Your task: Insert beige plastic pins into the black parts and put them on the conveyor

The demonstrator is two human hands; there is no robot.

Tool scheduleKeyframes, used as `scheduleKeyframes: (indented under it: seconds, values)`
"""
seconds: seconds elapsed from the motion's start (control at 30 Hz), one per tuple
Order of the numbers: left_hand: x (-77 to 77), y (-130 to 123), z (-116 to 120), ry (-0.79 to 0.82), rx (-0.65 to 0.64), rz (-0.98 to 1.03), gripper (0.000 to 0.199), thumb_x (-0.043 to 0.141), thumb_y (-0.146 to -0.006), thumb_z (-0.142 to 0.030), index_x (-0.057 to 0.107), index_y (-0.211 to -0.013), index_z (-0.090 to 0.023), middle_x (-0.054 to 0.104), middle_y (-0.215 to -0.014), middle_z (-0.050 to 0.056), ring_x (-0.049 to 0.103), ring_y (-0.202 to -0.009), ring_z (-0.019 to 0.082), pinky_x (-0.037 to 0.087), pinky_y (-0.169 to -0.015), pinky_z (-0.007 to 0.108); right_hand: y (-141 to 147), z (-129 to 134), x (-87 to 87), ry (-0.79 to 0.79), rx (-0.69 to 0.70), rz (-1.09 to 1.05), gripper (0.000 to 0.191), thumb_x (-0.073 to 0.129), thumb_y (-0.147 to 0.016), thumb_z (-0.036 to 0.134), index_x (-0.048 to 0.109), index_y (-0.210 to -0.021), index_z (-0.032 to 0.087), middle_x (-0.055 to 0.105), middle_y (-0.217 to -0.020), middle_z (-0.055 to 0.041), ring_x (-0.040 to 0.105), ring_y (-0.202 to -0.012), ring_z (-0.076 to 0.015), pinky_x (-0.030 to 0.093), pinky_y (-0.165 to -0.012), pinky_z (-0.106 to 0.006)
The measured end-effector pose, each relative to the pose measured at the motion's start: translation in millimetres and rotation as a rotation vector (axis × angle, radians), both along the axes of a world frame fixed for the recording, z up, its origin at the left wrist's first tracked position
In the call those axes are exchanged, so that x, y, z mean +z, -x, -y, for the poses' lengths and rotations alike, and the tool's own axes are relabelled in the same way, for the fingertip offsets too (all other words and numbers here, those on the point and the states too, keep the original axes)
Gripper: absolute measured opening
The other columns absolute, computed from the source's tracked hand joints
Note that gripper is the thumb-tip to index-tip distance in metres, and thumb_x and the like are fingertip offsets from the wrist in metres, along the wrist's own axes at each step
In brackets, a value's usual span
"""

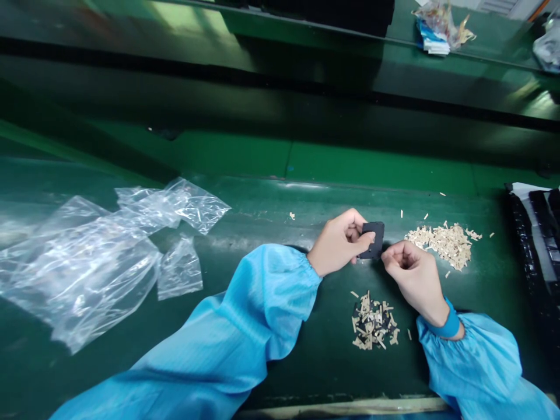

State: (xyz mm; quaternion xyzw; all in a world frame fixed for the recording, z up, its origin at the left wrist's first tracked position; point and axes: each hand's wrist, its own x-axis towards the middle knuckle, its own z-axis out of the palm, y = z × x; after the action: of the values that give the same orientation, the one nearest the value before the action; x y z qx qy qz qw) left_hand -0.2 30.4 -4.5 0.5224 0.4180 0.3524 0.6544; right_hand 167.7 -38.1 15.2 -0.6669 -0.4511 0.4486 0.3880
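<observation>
My left hand [339, 242] pinches a small flat black rectangular plate [373, 240] between thumb and fingers, held above the green table. Close to the plate's lower right edge is my right hand [411, 271], its thumb and forefinger pressed together; whatever they hold, if anything, is too small to make out. To the right of it lies a pile of small beige strips [450, 245]. Nearer to me, below the hands, sits a second heap of beige strips mixed with black bits [375, 322].
Clear plastic bags [100, 256] spread over the left of the green table [245, 256]. A tray [536, 245] with black items stands at the right edge. Stray strips lie about the piles. On the upper shelf rests a crumpled plastic packet [440, 29].
</observation>
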Motion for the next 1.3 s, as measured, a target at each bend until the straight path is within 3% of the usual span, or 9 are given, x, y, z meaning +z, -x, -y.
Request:
scheduleKeyframes:
  seconds: [0.2, 0.53, 0.83, 1.03, 1.2, 1.3]
  values:
    - [1.3, 0.1, -0.6, 0.007, -0.020, 0.033, 0.024, 0.071, -0.080, -0.030, 0.050, -0.082, -0.018, 0.065, -0.067, -0.003, 0.050, -0.037, 0.004, 0.039, -0.033, 0.015, 0.2, -1.3, 1.7, 0.015, 0.019, -0.040, 0.015, 0.072, -0.070, 0.032, 0.065, -0.068, 0.019, 0.055, -0.054, 0.0033, 0.043, -0.047, -0.0103, 0.037, -0.046, -0.023]
    - [4.0, 1.8, -3.1, 0.080, -0.043, 0.122, 0.036, 0.076, -0.080, -0.042, 0.050, -0.083, -0.017, 0.069, -0.071, -0.001, 0.056, -0.041, 0.006, 0.045, -0.036, 0.016, -8.1, -3.2, 4.1, 0.129, 0.064, -0.196, 0.033, 0.078, -0.074, 0.047, 0.064, -0.069, 0.018, 0.047, -0.052, 0.0064, 0.033, -0.046, -0.0071, 0.028, -0.043, -0.021]
    - [-4.3, 1.5, -3.3, 0.058, 0.051, 0.143, 0.044, 0.076, -0.080, -0.052, 0.048, -0.087, -0.018, 0.070, -0.074, -0.002, 0.056, -0.038, 0.006, 0.044, -0.035, 0.016, -10.8, -4.3, -2.1, 0.161, -0.011, -0.393, 0.043, 0.080, -0.074, 0.054, 0.057, -0.068, 0.019, 0.034, -0.046, 0.0111, 0.021, -0.043, -0.0057, 0.015, -0.042, -0.022]
    - [-5.3, 0.5, -5.4, 0.116, 0.071, 0.211, 0.049, 0.083, -0.072, -0.046, 0.051, -0.095, -0.017, 0.069, -0.078, -0.003, 0.063, -0.050, 0.009, 0.054, -0.042, 0.020, -11.9, -3.1, -8.6, 0.018, -0.050, -0.357, 0.036, 0.077, -0.080, 0.053, 0.062, -0.080, 0.019, 0.043, -0.055, 0.0082, 0.030, -0.046, -0.0076, 0.022, -0.044, -0.023]
    - [-2.3, 0.6, -5.4, 0.130, 0.070, 0.210, 0.063, 0.083, -0.073, -0.038, 0.051, -0.124, -0.019, 0.065, -0.082, -0.005, 0.065, -0.054, 0.009, 0.058, -0.048, 0.020, -9.7, -3.1, -6.1, -0.062, -0.049, -0.297, 0.036, 0.076, -0.079, 0.053, 0.064, -0.081, 0.020, 0.052, -0.061, 0.0052, 0.037, -0.047, -0.0084, 0.029, -0.044, -0.023]
    - [-2.1, 0.7, -4.6, 0.119, 0.055, 0.204, 0.060, 0.082, -0.074, -0.039, 0.053, -0.122, -0.019, 0.066, -0.084, -0.003, 0.067, -0.055, 0.009, 0.059, -0.050, 0.020, -8.2, -3.6, -3.0, -0.069, -0.018, -0.274, 0.034, 0.076, -0.079, 0.052, 0.063, -0.079, 0.020, 0.051, -0.058, 0.0055, 0.037, -0.047, -0.0090, 0.030, -0.044, -0.023]
